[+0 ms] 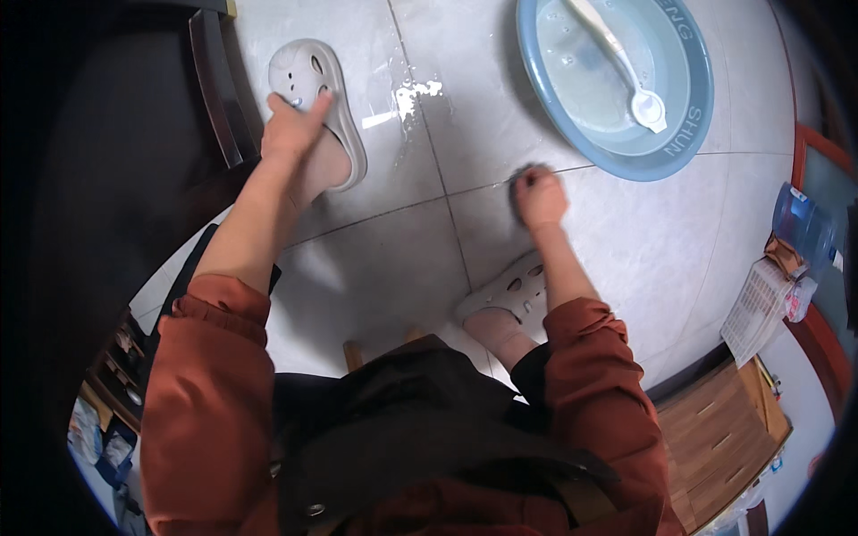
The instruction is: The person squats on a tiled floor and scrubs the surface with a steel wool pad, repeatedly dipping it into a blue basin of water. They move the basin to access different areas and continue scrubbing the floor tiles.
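Note:
My left hand (295, 127) rests over the light grey clog (305, 63) on my left foot, thumb and fingers apart. It holds nothing that I can see. Low over the tiled floor (375, 268), my right hand (544, 201) is closed around a small dark scourer-like pad (517, 191); motion blur and the fingers hide much of it. A round blue plastic basin (700, 80) stands just beyond that hand, with cloudy water (583, 87) inside. A white long-handled brush or scoop (620, 57) leans in the basin, its near end towards the rim.
Wet patches (415, 97) shine on the tiles between the left clog and the basin. Dark wooden furniture (214, 87) borders the left side. On the right are a blue water-cooler bottle (801, 221), a white plastic basket (756, 308) and a wooden cabinet (717, 442).

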`<state>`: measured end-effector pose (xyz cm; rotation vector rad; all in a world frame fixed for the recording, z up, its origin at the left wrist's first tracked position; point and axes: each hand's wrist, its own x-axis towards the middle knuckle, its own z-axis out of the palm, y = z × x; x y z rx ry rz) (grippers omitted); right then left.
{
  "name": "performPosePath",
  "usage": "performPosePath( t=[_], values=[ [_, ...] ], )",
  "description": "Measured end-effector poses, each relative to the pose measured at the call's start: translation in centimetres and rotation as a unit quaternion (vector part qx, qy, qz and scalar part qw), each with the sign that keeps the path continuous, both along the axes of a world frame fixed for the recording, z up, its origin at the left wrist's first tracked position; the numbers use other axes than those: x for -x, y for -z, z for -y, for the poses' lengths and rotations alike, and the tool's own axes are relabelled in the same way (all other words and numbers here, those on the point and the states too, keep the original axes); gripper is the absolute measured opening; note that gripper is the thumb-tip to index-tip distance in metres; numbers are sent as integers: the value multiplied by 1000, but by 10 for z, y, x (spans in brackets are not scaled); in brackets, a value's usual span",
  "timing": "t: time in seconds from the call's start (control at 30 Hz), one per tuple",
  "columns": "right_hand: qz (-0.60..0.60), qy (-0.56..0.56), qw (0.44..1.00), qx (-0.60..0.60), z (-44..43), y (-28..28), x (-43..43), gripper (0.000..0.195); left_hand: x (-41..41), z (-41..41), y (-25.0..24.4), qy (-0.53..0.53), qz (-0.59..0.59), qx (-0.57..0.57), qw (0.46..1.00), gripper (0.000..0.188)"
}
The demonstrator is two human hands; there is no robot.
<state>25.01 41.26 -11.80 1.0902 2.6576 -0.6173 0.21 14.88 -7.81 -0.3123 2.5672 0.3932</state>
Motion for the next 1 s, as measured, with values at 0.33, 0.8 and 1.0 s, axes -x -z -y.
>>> performPosePath(
  t=[0.33, 0.8, 1.0],
  values=[
    [-47, -120, 991, 37, 59, 6, -3, 8, 6, -22, -8, 0, 4, 72, 997, 81],
    [-32, -153, 988, -9, 46, 12, -18, 9, 11, -32, -9, 53, -22, 91, 994, 78],
    [22, -8, 995, -102, -20, 11, -7, 11, 9, -31, -7, 57, -20, 101, 993, 78]
  ],
)
